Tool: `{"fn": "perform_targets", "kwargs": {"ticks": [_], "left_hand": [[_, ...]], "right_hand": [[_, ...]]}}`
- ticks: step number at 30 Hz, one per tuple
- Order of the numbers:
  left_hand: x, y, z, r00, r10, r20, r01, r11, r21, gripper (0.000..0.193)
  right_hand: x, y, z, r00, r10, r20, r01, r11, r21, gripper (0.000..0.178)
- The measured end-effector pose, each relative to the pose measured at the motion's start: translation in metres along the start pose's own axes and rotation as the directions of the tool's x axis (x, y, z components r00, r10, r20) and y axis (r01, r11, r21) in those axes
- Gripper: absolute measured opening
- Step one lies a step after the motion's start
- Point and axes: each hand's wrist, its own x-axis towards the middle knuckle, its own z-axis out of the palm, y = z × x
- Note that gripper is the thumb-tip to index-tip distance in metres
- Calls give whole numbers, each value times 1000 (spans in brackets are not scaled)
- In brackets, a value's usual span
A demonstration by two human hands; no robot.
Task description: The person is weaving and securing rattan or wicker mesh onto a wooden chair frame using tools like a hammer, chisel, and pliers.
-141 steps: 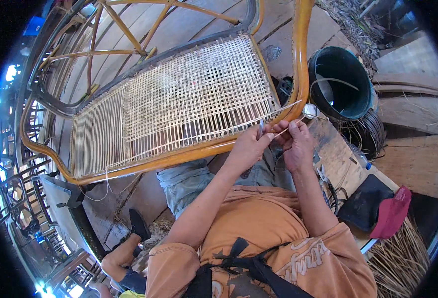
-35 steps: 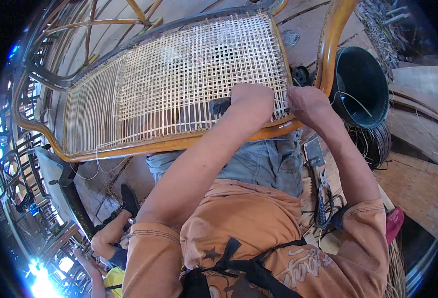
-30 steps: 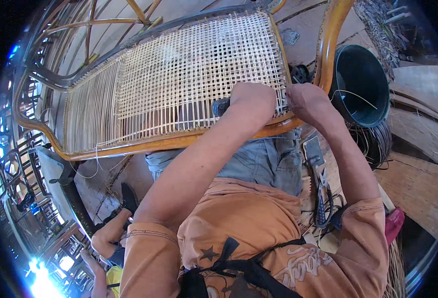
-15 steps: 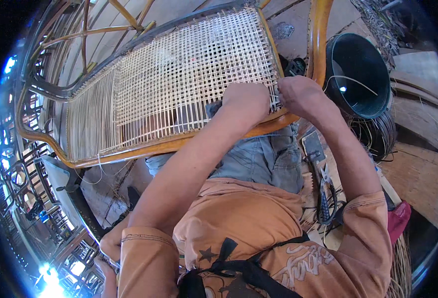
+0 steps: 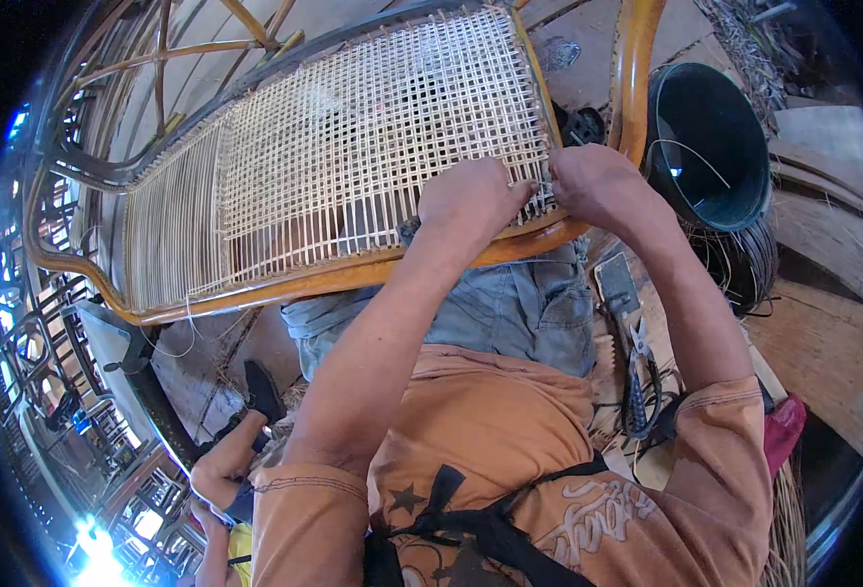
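A woven cane panel, pale and open-meshed, fills a glossy bent rattan frame lying across my lap. My left hand rests over the panel's near right part, fingers curled and mostly hidden, thumb pointing toward the right-hand edge. At that edge my right hand is closed, its fingertips pinched at the weave's border on what appears to be a thin cane strand. Only a short pale bit of it shows between the hands. Toward the left, parallel strands run without cross weaving.
Right of the frame stands a dark green bucket with a loose strand across its mouth. Scissors lie beside my right thigh. A coil of dark strands sits below the bucket. Another person's leg shows at lower left.
My left hand has shifted slightly left and turned, its thumb now showing apart from the right hand. The right hand stays at the frame's edge. The other person's leg shows more.
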Motion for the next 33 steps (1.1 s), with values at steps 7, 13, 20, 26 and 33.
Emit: {"fn": "perform_targets", "kwargs": {"ticks": [7,13,20,26,33], "left_hand": [[-1,2,4,998,-63,3,64,997,-44,48],[-10,7,7,995,-63,-74,61,998,-28,42],[-9,-18,1,982,94,-163,-90,995,31,24],[-5,-5,25,945,145,-294,-175,981,-78,19],[9,-3,29,916,129,-379,-193,972,-136,19]], "right_hand": [[4,8,11,999,-32,-40,30,999,-29,20],[-2,0,15,992,-33,-119,22,995,-97,15],[1,-1,23,969,-29,-245,21,999,-34,16],[3,-4,8,992,29,-126,-26,999,30,21],[5,-1,13,989,28,-142,-35,998,-47,19]]}}
